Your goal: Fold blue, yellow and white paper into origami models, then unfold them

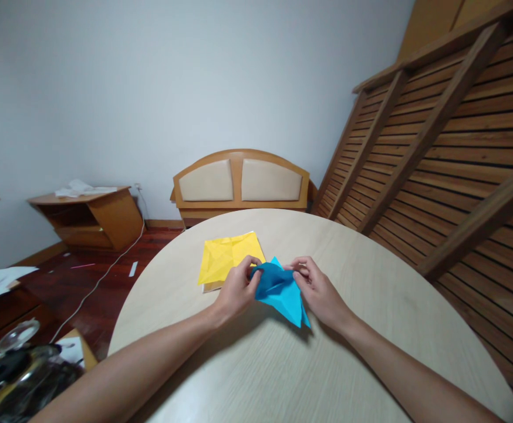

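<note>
Blue paper (282, 289), mid-tabletop: left hand (235, 291) and right hand (319, 291) fingers pinch its top; uneven pull risks tearing, crooked crease.

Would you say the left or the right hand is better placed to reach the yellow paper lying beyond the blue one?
Probably the left hand: it pinches the blue folded paper right beside the yellow paper, nearly touching its near edge. The right hand holds the blue paper's far side, farther away.

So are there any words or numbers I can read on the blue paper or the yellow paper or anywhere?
No readable text anywhere.
Blue paper, held by left hand and right hand: plain.
Yellow paper: only creases.
Papers on the far shelf: too small to tell.
</note>
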`<state>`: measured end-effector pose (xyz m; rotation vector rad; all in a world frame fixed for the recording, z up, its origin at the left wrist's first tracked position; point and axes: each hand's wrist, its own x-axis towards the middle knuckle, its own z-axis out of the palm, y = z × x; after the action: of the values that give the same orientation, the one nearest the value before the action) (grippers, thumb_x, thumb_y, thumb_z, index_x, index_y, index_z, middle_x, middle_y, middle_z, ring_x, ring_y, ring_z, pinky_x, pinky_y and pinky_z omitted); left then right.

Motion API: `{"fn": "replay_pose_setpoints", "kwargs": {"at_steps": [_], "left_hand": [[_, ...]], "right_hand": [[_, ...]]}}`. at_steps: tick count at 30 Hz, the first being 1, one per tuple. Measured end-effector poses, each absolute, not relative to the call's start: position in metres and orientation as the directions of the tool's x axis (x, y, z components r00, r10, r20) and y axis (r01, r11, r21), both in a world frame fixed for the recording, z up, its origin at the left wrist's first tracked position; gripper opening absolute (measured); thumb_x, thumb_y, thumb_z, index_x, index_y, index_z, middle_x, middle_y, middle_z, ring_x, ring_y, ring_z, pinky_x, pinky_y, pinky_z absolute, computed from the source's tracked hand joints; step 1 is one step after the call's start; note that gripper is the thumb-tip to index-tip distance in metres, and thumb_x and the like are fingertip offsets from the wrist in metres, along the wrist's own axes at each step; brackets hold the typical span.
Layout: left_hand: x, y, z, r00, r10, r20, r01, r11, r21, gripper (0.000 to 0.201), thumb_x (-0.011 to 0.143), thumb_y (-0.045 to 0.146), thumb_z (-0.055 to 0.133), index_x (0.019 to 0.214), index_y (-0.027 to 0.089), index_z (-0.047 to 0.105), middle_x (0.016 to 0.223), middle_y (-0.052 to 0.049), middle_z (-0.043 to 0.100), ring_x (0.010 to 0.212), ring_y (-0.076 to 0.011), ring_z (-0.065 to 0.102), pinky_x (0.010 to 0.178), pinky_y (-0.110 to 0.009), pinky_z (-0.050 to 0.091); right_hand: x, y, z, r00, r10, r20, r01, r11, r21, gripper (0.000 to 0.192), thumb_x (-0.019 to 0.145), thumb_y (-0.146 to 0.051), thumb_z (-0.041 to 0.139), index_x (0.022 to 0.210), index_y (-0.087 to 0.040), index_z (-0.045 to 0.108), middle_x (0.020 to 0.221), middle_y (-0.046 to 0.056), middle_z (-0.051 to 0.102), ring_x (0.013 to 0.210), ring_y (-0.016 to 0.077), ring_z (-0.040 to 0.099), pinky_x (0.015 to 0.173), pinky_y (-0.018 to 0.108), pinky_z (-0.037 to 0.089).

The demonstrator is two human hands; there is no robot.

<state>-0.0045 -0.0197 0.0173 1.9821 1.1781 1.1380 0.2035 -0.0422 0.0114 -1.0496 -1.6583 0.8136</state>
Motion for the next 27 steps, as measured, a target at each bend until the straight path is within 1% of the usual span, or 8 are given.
{"fn": "replay_pose_setpoints", "kwargs": {"at_steps": [4,7,9,14,16,20,24,27], "left_hand": [[-0.005,-0.015,0.016,0.221,0.887,0.406,0.331,-0.46,0.824,0.008,0.093,0.021,0.048,0.095,0.018,0.055,0.08,-0.004,0.065,0.071,-0.0158,0.061,0.061,-0.025,0.048],[-0.007,-0.013,0.017,0.222,0.874,0.433,0.217,-0.477,0.852,0.009,0.093,0.018,0.045,0.093,0.018,0.054,0.108,-0.01,0.068,0.099,-0.0198,0.065,0.077,-0.029,0.053],[-0.008,-0.011,0.018,0.205,0.875,0.438,0.2,-0.476,0.857,0.011,0.09,0.014,0.044,0.091,0.018,0.055,0.115,-0.01,0.067,0.106,-0.0201,0.064,0.081,-0.03,0.054],[-0.011,-0.005,0.018,0.121,0.897,0.425,0.222,-0.441,0.869,0.021,0.077,0.002,0.045,0.085,0.018,0.058,0.098,-0.005,0.068,0.094,-0.0164,0.064,0.08,-0.027,0.052],[-0.011,-0.004,0.017,0.11,0.902,0.419,0.226,-0.433,0.873,0.023,0.075,0.001,0.046,0.084,0.017,0.059,0.094,-0.004,0.067,0.089,-0.0158,0.064,0.079,-0.027,0.051],[-0.008,-0.007,0.018,0.098,0.913,0.397,0.261,-0.408,0.875,0.022,0.073,0.002,0.048,0.083,0.018,0.059,0.088,-0.003,0.065,0.084,-0.0162,0.062,0.075,-0.027,0.05],[-0.005,-0.01,0.017,0.086,0.92,0.382,0.289,-0.39,0.874,0.02,0.074,0.003,0.049,0.084,0.017,0.058,0.084,-0.003,0.063,0.08,-0.0165,0.06,0.072,-0.027,0.048],[-0.004,-0.01,0.014,0.08,0.919,0.387,0.302,-0.392,0.869,0.018,0.075,0.004,0.049,0.085,0.017,0.058,0.086,-0.003,0.063,0.082,-0.0169,0.06,0.074,-0.027,0.048]], "right_hand": [[0.204,-0.044,0.013,-0.242,0.888,0.391,0.226,0.444,-0.867,0.018,0.1,-0.039,0.045,0.106,-0.024,0.054,0.126,0.01,0.064,0.118,0.0224,0.061,0.098,0.044,0.052],[0.206,-0.045,0.011,-0.309,0.856,0.414,0.216,0.487,-0.846,0.026,0.102,-0.04,0.042,0.12,-0.024,0.053,0.13,0.011,0.061,0.122,0.0227,0.057,0.104,0.046,0.047],[0.207,-0.045,0.009,-0.342,0.842,0.418,0.196,0.499,-0.844,0.032,0.101,-0.04,0.045,0.129,-0.025,0.048,0.135,0.012,0.057,0.125,0.0236,0.056,0.104,0.047,0.048],[0.208,-0.05,0.008,-0.431,0.784,0.446,0.21,0.568,-0.796,0.067,0.088,-0.043,0.065,0.145,-0.029,0.031,0.145,0.015,0.047,0.13,0.0292,0.051,0.102,0.052,0.049],[0.206,-0.053,0.009,-0.452,0.76,0.466,0.237,0.606,-0.759,0.081,0.083,-0.038,0.071,0.149,-0.031,0.025,0.148,0.015,0.043,0.132,0.0303,0.049,0.103,0.052,0.048],[0.199,-0.056,0.007,-0.417,0.766,0.49,0.29,0.623,-0.727,0.083,0.086,-0.022,0.064,0.153,-0.033,0.016,0.152,0.014,0.038,0.13,0.0273,0.051,0.102,0.049,0.05],[0.192,-0.059,0.002,-0.379,0.773,0.509,0.295,0.622,-0.725,0.095,0.085,-0.024,0.066,0.155,-0.034,0.003,0.163,0.015,0.016,0.14,0.0288,0.041,0.104,0.048,0.049],[0.187,-0.063,0.001,-0.313,0.769,0.558,0.308,0.638,-0.706,0.082,0.087,-0.029,0.067,0.147,-0.033,0.012,0.165,0.016,0.008,0.143,0.0279,0.036,0.103,0.048,0.049]]}}
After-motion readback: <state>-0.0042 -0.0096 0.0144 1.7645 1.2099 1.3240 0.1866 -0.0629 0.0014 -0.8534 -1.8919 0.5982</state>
